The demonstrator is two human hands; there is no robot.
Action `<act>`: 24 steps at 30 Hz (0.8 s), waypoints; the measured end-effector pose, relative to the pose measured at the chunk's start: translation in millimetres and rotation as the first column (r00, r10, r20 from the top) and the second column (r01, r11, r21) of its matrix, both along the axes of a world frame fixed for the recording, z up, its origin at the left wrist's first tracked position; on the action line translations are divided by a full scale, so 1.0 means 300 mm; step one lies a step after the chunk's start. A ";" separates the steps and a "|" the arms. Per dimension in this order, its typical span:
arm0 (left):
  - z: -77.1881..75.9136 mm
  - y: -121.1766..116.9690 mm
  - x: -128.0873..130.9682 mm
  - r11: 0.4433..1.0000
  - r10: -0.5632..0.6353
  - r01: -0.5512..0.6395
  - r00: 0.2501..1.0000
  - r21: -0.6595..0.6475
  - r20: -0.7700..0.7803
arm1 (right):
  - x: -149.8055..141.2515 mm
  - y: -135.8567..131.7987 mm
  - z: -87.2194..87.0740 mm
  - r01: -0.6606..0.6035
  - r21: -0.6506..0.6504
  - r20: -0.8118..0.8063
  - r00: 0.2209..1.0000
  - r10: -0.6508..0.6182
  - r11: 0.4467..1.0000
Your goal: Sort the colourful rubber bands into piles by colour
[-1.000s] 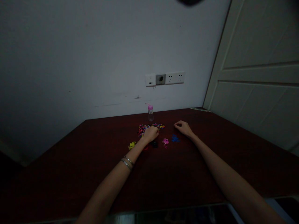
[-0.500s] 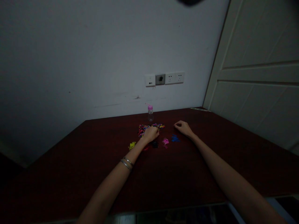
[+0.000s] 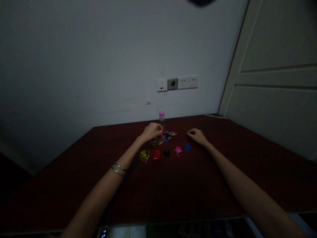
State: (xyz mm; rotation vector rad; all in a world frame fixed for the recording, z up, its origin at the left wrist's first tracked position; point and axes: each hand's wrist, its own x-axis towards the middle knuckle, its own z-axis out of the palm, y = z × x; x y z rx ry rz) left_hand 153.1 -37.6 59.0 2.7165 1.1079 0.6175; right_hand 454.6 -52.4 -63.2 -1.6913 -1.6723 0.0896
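Observation:
My left hand point(image 3: 153, 131), with two silver bangles on the wrist, is over the far left edge of a heap of mixed-colour rubber bands point(image 3: 163, 137). Its fingertips are pinched together; anything between them is too small to make out. Right of the heap, my right hand point(image 3: 196, 136) rests on the table with fingers curled and thumb close to them, its grip unclear. Nearer to me lies a row of small piles sorted by colour: yellow bands point(image 3: 144, 155), red bands point(image 3: 156, 154), black bands point(image 3: 166, 153), pink bands point(image 3: 178, 150) and blue bands point(image 3: 188, 146).
A clear bottle with a pink cap point(image 3: 161, 114) stands behind the heap, partly behind my left hand. The dark red table point(image 3: 158, 191) meets a white wall point(image 3: 119, 59) with sockets point(image 3: 182, 83). A pale panelled door point(image 3: 274, 79) is on the right.
My left hand has moved from above the red and black piles to the far left of the heap, uncovering these piles. My right hand stays in place. The view has shifted slightly.

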 end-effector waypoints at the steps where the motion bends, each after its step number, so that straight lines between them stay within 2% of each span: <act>1: 0.011 0.002 -0.015 1.000 -0.020 0.020 1.000 -0.021 0.015 | 0.001 0.000 0.000 -0.002 -0.004 0.002 1.000 0.002 1.000; 5: 0.046 -0.003 -0.066 0.991 -0.069 0.072 0.997 -0.110 0.034 | 0.004 0.001 -0.003 0.000 -0.013 0.002 1.000 0.000 1.000; 8: 0.052 -0.013 -0.092 0.981 -0.088 0.090 0.996 -0.174 0.022 | 0.005 0.002 -0.006 0.008 -0.013 -0.008 1.000 -0.008 1.000; 11: 0.032 -0.019 -0.106 0.967 -0.106 0.100 0.994 -0.234 -0.017 | 0.005 0.001 -0.008 0.015 -0.006 -0.019 1.000 -0.015 1.000; 18: -0.052 -0.025 -0.109 0.927 -0.217 0.174 0.971 -0.331 -0.098 | 0.000 -0.005 0.000 0.010 -0.006 0.001 1.000 -0.010 1.000; 24: -0.062 -0.031 -0.103 0.877 -0.252 0.193 0.965 -0.440 -0.079 | -0.003 -0.005 0.001 0.011 -0.010 0.011 1.000 -0.011 1.000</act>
